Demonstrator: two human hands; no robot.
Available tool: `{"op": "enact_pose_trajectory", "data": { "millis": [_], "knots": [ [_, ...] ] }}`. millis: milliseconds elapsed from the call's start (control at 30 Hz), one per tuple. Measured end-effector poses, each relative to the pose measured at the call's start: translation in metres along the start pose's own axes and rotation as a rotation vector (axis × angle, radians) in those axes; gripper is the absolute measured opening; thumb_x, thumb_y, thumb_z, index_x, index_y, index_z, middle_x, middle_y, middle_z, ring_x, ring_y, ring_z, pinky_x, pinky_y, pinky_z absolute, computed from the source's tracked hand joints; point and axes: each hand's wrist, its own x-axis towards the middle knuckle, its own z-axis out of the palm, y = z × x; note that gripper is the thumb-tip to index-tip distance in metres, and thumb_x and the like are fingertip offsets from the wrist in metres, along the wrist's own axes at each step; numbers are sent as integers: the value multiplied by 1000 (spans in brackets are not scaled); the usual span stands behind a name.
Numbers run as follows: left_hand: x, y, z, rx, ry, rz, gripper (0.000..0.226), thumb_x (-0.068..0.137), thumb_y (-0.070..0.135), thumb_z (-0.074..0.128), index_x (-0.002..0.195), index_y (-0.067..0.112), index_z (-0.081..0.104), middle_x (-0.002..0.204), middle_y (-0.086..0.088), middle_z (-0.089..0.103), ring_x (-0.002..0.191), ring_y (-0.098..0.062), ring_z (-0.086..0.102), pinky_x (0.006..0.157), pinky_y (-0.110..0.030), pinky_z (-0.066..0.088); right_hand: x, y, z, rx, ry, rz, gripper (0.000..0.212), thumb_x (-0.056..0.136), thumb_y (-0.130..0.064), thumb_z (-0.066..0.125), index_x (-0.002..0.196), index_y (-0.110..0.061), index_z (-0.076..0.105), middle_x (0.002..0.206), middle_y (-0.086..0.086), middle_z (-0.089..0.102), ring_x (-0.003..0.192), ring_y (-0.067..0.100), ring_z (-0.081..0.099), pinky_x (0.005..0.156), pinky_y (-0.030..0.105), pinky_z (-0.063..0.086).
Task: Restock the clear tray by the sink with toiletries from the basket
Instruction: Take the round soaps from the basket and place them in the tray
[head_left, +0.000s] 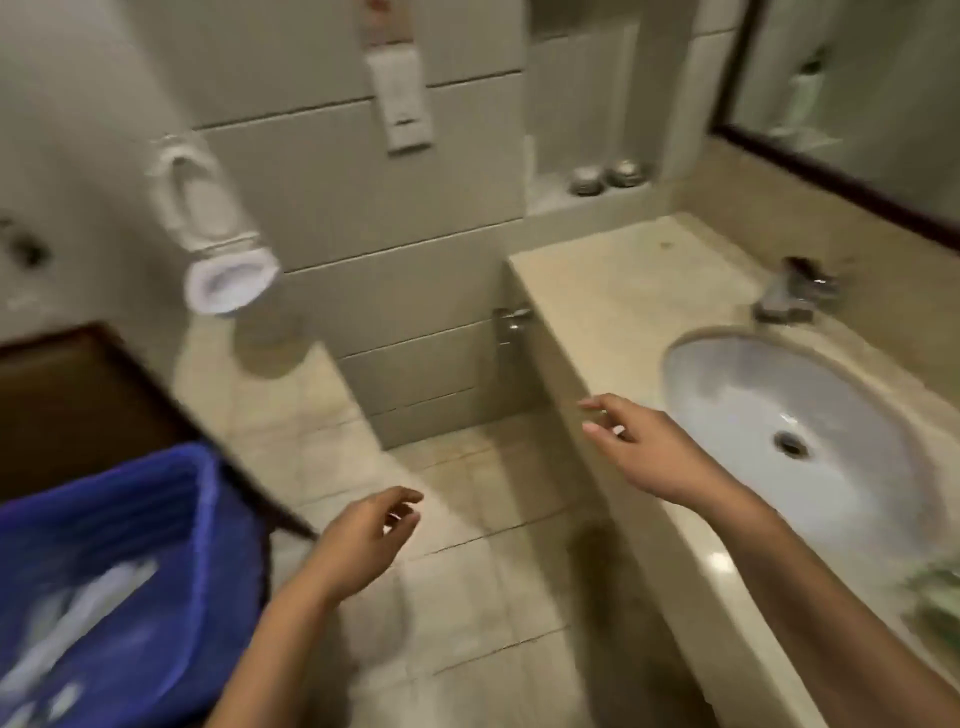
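— Closest is the blue basket (130, 519), low on the near left, with pale packets (104, 592) lying in it. Blur hides what each one is.

— And the hands?

— Both are empty. The left hand (363, 540) hangs over the floor (493, 571) just right of the basket, fingers loosely curled around nothing. The right hand (649, 447) hovers at the front edge of the worktop (613, 312), fingers relaxed and parted, left of the sink (727, 395).

— Where's the clear tray?

— I can't tell for certain. A greenish thing (935, 592) shows at the near right edge of the worktop, past the basin. That may be it, but it's cut off and smeared.

— So the step is fetching stock?

— I'd judge so. It would be better for the left hand to reach in, pinch one packet at a time and carry it across than to scoop a loose heap. The stone looks glossy, so items may slide toward the basin.

— The room?

— Beige tiled bathroom: toilet (228, 280) far left, tap (789, 291) behind the sink, dark-framed mirror (857, 78) far right.
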Motion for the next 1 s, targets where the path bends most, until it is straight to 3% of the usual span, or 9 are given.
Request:
{"op": "enact_pose_trajectory", "data": {
  "millis": [133, 267, 400, 533, 600, 700, 800, 900, 1000],
  "knots": [
    [-99, -115, -52, -61, 50, -306, 27, 95, 25, 52, 120, 20, 59, 112, 3, 65, 100, -12, 61, 87, -22, 45, 22, -103, 110, -108, -216, -205, 32, 94, -24, 52, 125, -17, 55, 105, -2, 62, 89, 11, 56, 74, 20, 37],
    [-182, -195, -82, -146, 255, -515, 31, 94, 21, 53, 124, 14, 57, 124, -1, 60, 110, -15, 58, 92, -23, 42, 25, -187, 203, -200, -333, -350, 34, 94, -25, 52, 127, -17, 53, 122, 3, 62, 112, 18, 57, 94, 28, 41],
    [-238, -243, -92, -255, 360, -654, 32, 94, 22, 54, 124, 15, 56, 122, 0, 58, 112, -12, 56, 96, -21, 40, 28, -243, 282, -297, -487, -467, 35, 94, -25, 52, 128, -18, 53, 123, 4, 61, 100, 18, 59, 79, 21, 36],
    [-262, -279, -91, -349, 351, -775, 33, 94, 24, 53, 126, 16, 55, 119, 2, 59, 111, -11, 57, 93, -20, 43, 51, -274, 339, -398, -603, -548, 35, 94, -27, 51, 128, -22, 53, 124, 0, 60, 99, 15, 58, 78, 21, 36],
    [-268, -293, -91, -362, 275, -831, 33, 95, 28, 51, 127, 19, 54, 116, 4, 60, 100, -8, 57, 85, -16, 42, 70, -284, 364, -426, -643, -555, 33, 94, -28, 51, 127, -22, 54, 123, -1, 61, 100, 15, 58, 79, 21, 37],
    [-271, -323, -89, -400, 185, -939, 33, 95, 33, 49, 127, 25, 52, 116, 6, 59, 95, -7, 57, 85, -15, 43, 109, -296, 408, -436, -698, -533, 31, 93, -27, 52, 124, -22, 55, 119, -1, 63, 96, 13, 56, 82, 24, 41],
    [-267, -351, -93, -435, 179, -1056, 33, 95, 33, 48, 128, 25, 51, 111, 6, 59, 95, -6, 58, 75, -3, 38, 153, -305, 447, -442, -743, -464, 31, 95, -25, 50, 125, -19, 54, 118, 0, 63, 107, 17, 57, 82, 25, 42],
    [-251, -379, -106, -433, 176, -1169, 30, 97, 35, 44, 126, 28, 48, 97, 10, 57, 89, -2, 52, 65, 0, 28, 205, -317, 480, -476, -770, -412, 31, 97, -24, 47, 126, -16, 52, 110, 2, 64, 104, 18, 58, 80, 26, 42],
    [-230, -408, -117, -442, 178, -1208, 32, 96, 35, 46, 126, 24, 51, 105, 8, 61, 100, -6, 57, 75, -7, 35, 244, -330, 512, -503, -783, -369, 30, 97, -22, 47, 125, -13, 53, 110, 5, 64, 106, 22, 58, 84, 29, 43]
  ]
}}
